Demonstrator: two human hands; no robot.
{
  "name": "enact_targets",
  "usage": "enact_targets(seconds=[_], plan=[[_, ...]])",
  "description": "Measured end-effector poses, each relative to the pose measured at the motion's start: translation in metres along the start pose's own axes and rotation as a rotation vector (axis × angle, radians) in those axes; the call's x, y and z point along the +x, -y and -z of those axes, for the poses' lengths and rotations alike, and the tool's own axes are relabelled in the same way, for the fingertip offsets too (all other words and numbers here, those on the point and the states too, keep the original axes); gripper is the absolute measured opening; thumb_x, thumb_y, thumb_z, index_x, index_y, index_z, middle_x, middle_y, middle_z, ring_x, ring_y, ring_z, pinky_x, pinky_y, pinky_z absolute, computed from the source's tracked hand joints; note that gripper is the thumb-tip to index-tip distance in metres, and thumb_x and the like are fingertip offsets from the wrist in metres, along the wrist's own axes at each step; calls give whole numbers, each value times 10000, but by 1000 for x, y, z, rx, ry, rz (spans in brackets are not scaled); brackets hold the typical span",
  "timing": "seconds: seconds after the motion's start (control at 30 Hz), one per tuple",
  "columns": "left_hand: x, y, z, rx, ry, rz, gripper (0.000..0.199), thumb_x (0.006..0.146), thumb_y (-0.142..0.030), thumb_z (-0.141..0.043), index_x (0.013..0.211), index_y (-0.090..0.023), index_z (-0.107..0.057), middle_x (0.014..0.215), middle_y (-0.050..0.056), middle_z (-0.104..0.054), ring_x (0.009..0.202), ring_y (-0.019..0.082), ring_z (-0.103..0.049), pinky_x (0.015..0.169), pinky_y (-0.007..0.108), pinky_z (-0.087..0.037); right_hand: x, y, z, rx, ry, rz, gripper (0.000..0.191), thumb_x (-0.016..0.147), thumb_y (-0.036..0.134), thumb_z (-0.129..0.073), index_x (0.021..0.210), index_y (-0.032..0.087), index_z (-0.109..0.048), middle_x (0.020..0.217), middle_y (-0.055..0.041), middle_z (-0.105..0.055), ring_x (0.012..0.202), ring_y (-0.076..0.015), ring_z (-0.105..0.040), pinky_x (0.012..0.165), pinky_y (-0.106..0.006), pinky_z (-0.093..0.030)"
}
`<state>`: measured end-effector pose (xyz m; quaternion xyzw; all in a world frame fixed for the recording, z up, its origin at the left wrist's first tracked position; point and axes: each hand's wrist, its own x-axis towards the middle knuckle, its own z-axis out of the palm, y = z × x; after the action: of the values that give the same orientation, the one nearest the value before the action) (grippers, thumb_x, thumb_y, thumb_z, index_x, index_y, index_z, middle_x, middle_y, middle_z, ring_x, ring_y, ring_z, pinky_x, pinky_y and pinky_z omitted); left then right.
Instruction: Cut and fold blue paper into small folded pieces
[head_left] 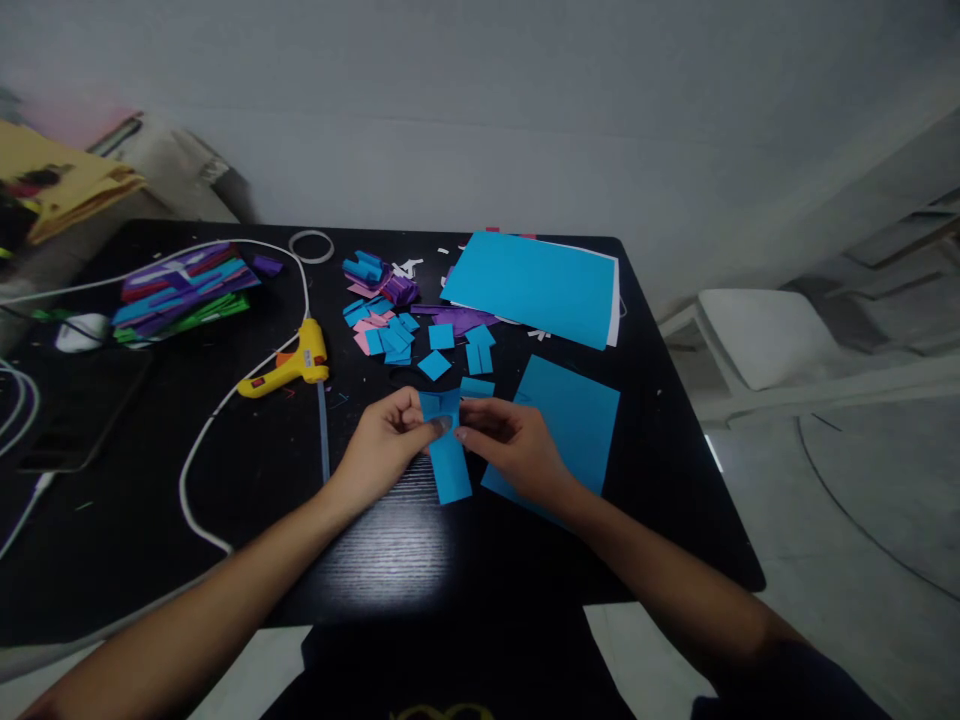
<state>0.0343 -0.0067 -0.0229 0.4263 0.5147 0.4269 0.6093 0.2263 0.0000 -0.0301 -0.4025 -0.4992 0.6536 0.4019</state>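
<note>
A blue paper strip (451,470), creased near its top end, hangs between my two hands above the black table (255,540). My left hand (390,435) pinches its left edge, with the thumb across the front. On the other side, my right hand (517,445) grips the right edge near the top. Beneath and beside my right hand lies a blue sheet (577,420). Just beyond my hands are small blue paper squares (441,336) and a pile of blue and pink pieces (386,335).
A yellow glue gun (289,368) with a white cable lies left of my hands. Farther left are bundled coloured strips (184,290) and a dark phone (86,410). Stacked blue sheets (532,285) lie at the back right. A white chair (765,340) stands beyond the table's right edge.
</note>
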Motion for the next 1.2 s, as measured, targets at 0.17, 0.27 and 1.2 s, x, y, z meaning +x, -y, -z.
enact_targets(seconds=[0.17, 0.27, 1.2], plan=[[0, 1, 3, -9, 31, 14, 323, 705, -319, -912, 804, -178, -639, 612, -47, -659, 542, 108, -563, 564, 222, -471, -1, 2, 0, 15, 46, 1, 291, 851, 359, -832, 1119, 248, -803, 1113, -64, -831, 1075, -272, -794, 1005, -492, -632], [0, 1, 3, -9, 34, 3, 313, 725, -331, -903, 826, -177, -650, 639, -37, -675, 562, 113, -575, 576, 227, -484, -1, 3, 0, 2, 43, 9, 282, 852, 347, -828, 1118, 254, -806, 1115, -60, -829, 1081, -268, -789, 1001, -482, -631], [0, -2, 5, 77, 27, -34, 284, 766, -352, -875, 908, -180, -700, 692, -32, -682, 629, 141, -651, 624, 247, -500, -3, -5, 1, -131, 23, 48, 297, 887, 330, -786, 1179, 277, -808, 1033, -39, -829, 924, -238, -794, 844, -424, -674]])
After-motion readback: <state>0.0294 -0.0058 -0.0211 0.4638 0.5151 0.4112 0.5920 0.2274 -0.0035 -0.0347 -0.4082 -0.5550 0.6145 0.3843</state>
